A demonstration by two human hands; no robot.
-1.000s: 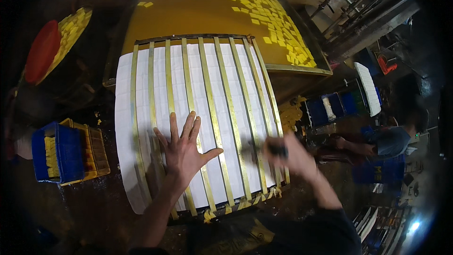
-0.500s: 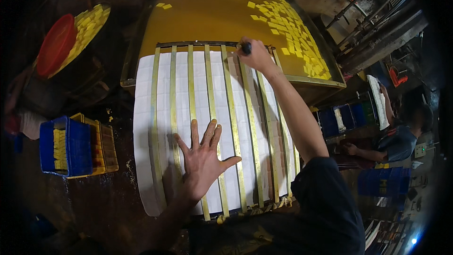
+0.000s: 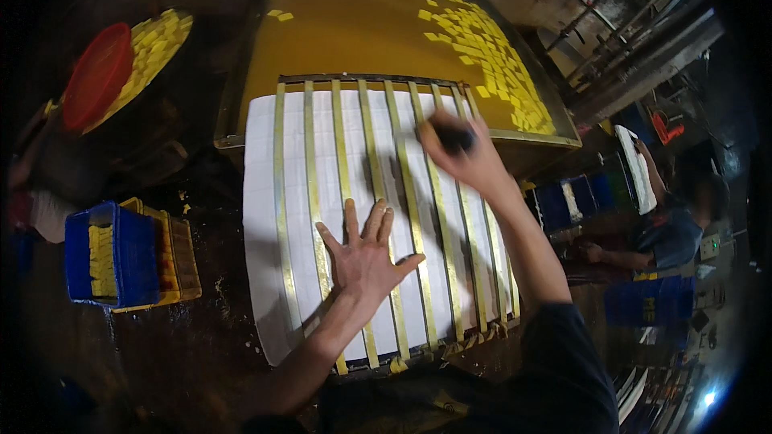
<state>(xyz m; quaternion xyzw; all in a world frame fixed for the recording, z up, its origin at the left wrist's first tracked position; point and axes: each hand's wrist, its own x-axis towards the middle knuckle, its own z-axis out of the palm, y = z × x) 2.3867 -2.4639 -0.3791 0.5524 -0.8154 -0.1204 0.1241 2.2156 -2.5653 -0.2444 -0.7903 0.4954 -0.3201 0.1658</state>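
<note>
Before me lies a broad white slab [image 3: 264, 193] with faint grid lines, looking like bean curd. Across it rests a frame of long yellowish strips [image 3: 342, 145], running from near to far. My left hand [image 3: 366, 261] is spread flat over the middle strips, holding nothing, fingers apart. Toward the far right part of the frame, my right hand [image 3: 476, 165] is closed round a black-handled tool [image 3: 457, 140]. Motion smears that hand, and the tool's working end cannot be made out.
Beyond the slab stands a wide vat [image 3: 338, 32] of amber liquid with yellow squares floating. At left are a red basin [image 3: 98, 76], a heap of yellow pieces [image 3: 157, 44] and a blue crate [image 3: 133, 253]. At right, another person [image 3: 675, 233] holds a white board [image 3: 635, 169].
My right hand has come from the frame's far edge nearer to me, along the strips, with the black-handled tool. The left hand stays spread on the frame. The view has shifted slightly.
</note>
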